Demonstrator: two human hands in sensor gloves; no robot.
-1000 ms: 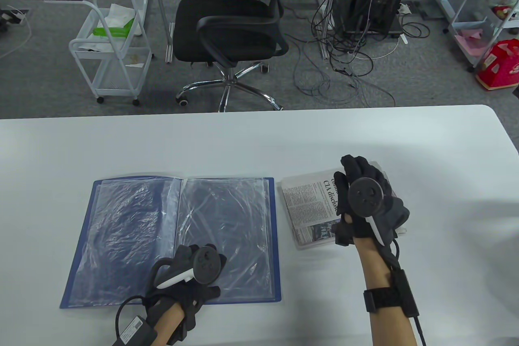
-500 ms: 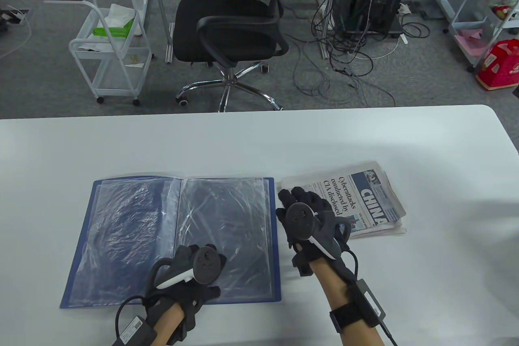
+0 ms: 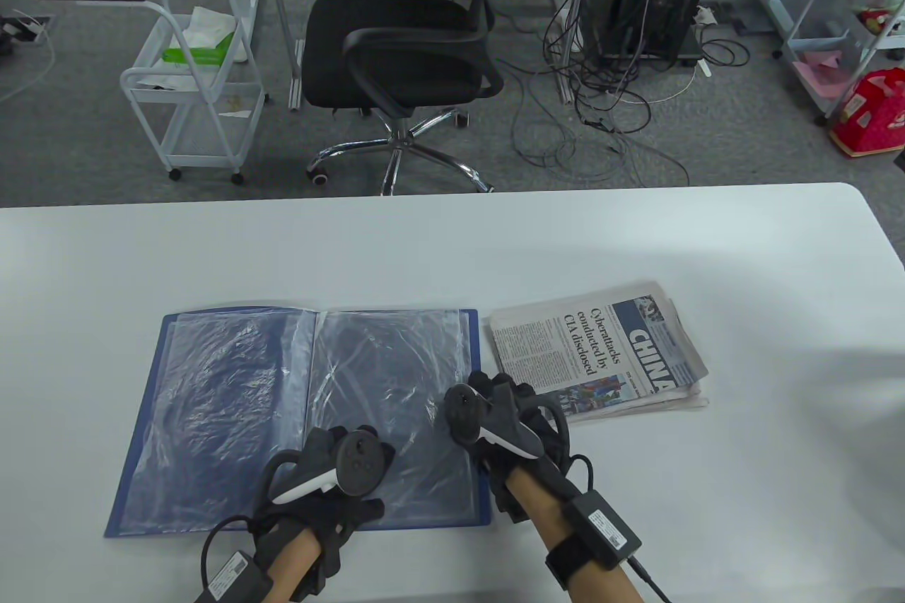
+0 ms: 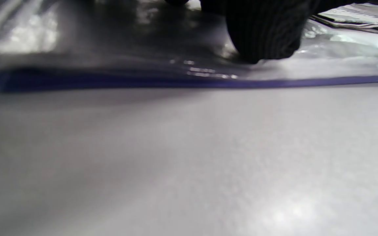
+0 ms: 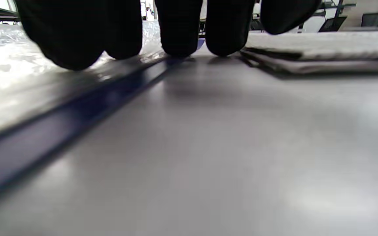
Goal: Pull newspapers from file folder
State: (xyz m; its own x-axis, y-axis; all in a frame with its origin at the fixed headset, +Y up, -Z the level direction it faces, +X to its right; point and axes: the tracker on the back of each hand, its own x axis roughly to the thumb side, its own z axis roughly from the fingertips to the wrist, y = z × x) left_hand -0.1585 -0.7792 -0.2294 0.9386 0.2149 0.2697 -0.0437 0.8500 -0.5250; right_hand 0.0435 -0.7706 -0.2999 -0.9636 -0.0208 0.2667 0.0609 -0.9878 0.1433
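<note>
A blue file folder (image 3: 212,412) lies open on the white table, its clear plastic sleeves showing. A folded newspaper (image 3: 601,348) lies just right of it, out of the folder. My left hand (image 3: 329,451) rests on the lower part of the folder's right page; in the left wrist view a gloved finger (image 4: 264,36) presses on the plastic sleeve above the folder's blue edge (image 4: 176,82). My right hand (image 3: 488,401) is at the folder's right edge, holding nothing. In the right wrist view its fingertips (image 5: 179,36) touch the folder's edge (image 5: 77,108), with the newspaper (image 5: 323,52) to the right.
The white table (image 3: 778,454) runs wide to the right and behind the folder. Beyond its far edge stand a black office chair (image 3: 403,51), a white cart (image 3: 191,80) and loose cables (image 3: 601,108) on the floor.
My right hand has left the newspaper and moved left and nearer to me, to the folder's right edge. The newspaper stays where it lay. My left hand has not moved.
</note>
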